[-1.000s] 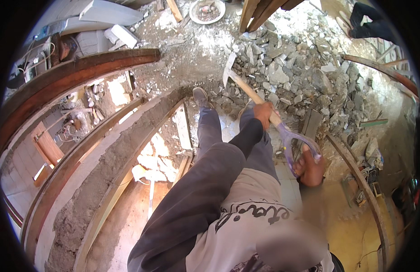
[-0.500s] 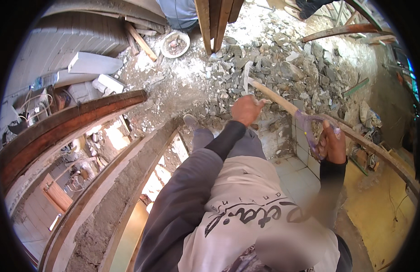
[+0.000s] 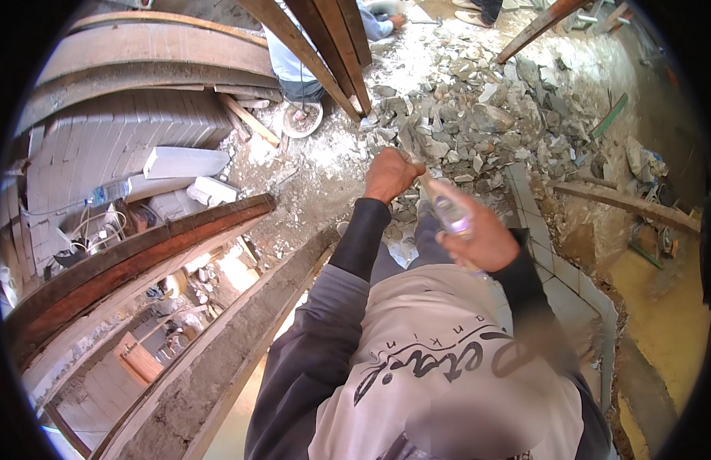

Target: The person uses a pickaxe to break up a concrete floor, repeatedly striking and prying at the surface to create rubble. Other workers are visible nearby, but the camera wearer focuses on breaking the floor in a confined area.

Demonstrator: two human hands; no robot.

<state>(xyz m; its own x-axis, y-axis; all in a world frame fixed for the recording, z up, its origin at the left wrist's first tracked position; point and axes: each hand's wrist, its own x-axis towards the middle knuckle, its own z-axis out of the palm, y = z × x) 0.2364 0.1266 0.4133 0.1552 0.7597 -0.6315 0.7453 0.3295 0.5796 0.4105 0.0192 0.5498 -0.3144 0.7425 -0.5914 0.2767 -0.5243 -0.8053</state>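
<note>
My right hand (image 3: pixel 490 239) is closed around the purple D-shaped grip of a shovel, smeared by motion and close in front of my belly. The shovel's wooden shaft (image 3: pixel 440 188) slants up and left from there. My left hand (image 3: pixel 392 176) is closed at the lower shaft, near the blade. The greyish blade (image 3: pixel 407 138) is blurred and hard to tell from the broken rubble (image 3: pixel 478 119) around it. That grey heap of stone and tile pieces spreads beyond my hands and to the right.
Wooden posts (image 3: pixel 332 46) stand ahead, and thick beams (image 3: pixel 141 264) cross on the left. A person in light blue (image 3: pixel 290 57) is beside a round pale basin (image 3: pixel 302 120). Another person's legs (image 3: pixel 486 11) show at the top. White blocks (image 3: pixel 185 162) lie left; yellowish ground (image 3: pixel 662 307) lies right.
My right hand has swung inward and left with the shovel's grip. My left hand has shifted slightly left and now meets the shaft. The view has turned, so the surroundings appear shifted.
</note>
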